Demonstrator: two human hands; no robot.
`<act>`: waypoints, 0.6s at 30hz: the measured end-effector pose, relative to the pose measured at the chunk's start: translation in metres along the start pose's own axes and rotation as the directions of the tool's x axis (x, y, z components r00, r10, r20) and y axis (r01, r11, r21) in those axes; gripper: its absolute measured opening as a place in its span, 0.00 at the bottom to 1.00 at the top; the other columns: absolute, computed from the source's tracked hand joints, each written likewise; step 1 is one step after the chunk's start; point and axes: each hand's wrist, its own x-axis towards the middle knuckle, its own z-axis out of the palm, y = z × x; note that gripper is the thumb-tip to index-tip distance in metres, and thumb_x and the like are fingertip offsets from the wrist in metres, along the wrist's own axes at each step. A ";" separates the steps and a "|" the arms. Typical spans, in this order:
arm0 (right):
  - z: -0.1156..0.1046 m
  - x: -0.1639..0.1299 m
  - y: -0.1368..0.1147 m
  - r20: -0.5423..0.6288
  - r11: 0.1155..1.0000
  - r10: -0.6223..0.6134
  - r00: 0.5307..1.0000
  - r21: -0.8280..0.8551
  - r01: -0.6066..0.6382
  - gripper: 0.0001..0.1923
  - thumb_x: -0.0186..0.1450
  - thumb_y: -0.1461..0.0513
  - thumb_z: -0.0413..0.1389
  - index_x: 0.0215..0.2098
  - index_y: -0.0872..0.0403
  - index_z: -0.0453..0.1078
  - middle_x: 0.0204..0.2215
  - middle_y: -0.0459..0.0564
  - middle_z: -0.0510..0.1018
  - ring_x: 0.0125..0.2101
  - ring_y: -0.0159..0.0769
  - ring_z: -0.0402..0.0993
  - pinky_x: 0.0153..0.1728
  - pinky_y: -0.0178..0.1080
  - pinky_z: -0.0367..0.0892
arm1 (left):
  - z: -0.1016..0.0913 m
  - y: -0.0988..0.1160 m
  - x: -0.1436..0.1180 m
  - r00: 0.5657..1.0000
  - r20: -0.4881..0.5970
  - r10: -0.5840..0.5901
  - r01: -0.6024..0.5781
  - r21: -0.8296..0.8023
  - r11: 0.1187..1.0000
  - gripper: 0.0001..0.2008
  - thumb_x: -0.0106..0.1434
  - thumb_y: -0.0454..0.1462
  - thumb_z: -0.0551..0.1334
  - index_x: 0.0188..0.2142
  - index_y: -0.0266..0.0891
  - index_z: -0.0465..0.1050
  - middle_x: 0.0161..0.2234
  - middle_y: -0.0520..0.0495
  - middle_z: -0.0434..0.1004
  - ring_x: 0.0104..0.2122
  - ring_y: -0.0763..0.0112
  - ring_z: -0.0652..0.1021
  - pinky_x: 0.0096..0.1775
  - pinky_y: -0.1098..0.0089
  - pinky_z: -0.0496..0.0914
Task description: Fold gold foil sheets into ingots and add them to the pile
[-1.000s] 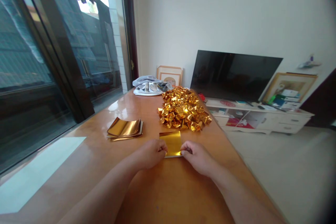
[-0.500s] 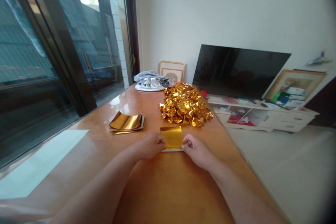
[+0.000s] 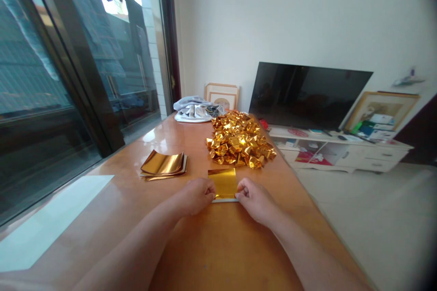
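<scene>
A sheet of gold foil paper (image 3: 223, 183) lies on the table in front of me, with a pale strip along its near edge. My left hand (image 3: 200, 194) pinches the near left corner, fingers curled. At the near right corner, my right hand (image 3: 252, 196) is closed on the same sheet between thumb and fingers. Left of the sheet rests a stack of gold foil paper (image 3: 164, 163) with curling edges. Just beyond the sheet spreads a heap of folded gold foil pieces (image 3: 241, 140).
The brown table (image 3: 211, 254) runs away from me. Grey-white cloth (image 3: 194, 111) is bundled at its far end. A glass door (image 3: 68, 77) stands on the left; a television (image 3: 307, 95) sits on a white cabinet (image 3: 362, 157) beyond the right edge.
Both hands keep their pinch on the gold foil paper, with hardly any movement. The whole view has shifted slightly, so things on the table appear a little lower.
</scene>
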 end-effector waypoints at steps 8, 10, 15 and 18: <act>0.001 -0.001 -0.005 -0.020 1.000 0.013 1.000 -0.014 -0.013 0.04 0.62 0.63 0.56 0.35 0.50 0.66 0.28 0.43 0.76 0.28 0.33 0.70 0.28 0.33 0.55 | 0.003 0.000 -0.001 0.998 -0.050 0.046 -0.043 0.058 0.997 0.07 0.55 0.32 0.57 0.31 0.39 0.73 0.29 0.50 0.75 0.28 0.70 0.71 0.27 0.72 0.56; 0.001 -0.001 -0.006 -0.025 1.000 0.011 1.000 -0.012 -0.011 0.03 0.62 0.64 0.56 0.35 0.50 0.66 0.28 0.43 0.76 0.28 0.32 0.69 0.28 0.33 0.55 | 0.001 0.003 -0.003 0.995 -0.066 0.080 -0.075 0.084 0.994 0.09 0.55 0.31 0.56 0.33 0.40 0.74 0.30 0.49 0.76 0.30 0.69 0.72 0.29 0.72 0.58; 0.001 -0.002 -0.007 -0.030 1.000 0.002 1.000 -0.013 -0.003 0.04 0.62 0.64 0.56 0.35 0.50 0.65 0.30 0.43 0.76 0.29 0.32 0.70 0.27 0.33 0.54 | -0.008 0.013 -0.008 0.984 -0.097 0.152 -0.133 0.177 0.975 0.13 0.57 0.30 0.57 0.39 0.44 0.76 0.38 0.47 0.78 0.40 0.63 0.74 0.40 0.68 0.61; 0.000 -0.002 -0.008 -0.025 1.000 0.000 1.000 -0.015 0.000 0.05 0.62 0.64 0.57 0.35 0.50 0.65 0.29 0.43 0.76 0.29 0.32 0.69 0.28 0.33 0.54 | -0.010 0.016 -0.010 0.975 -0.097 0.200 -0.175 0.220 0.960 0.17 0.58 0.29 0.56 0.43 0.46 0.76 0.41 0.47 0.77 0.44 0.60 0.72 0.45 0.64 0.60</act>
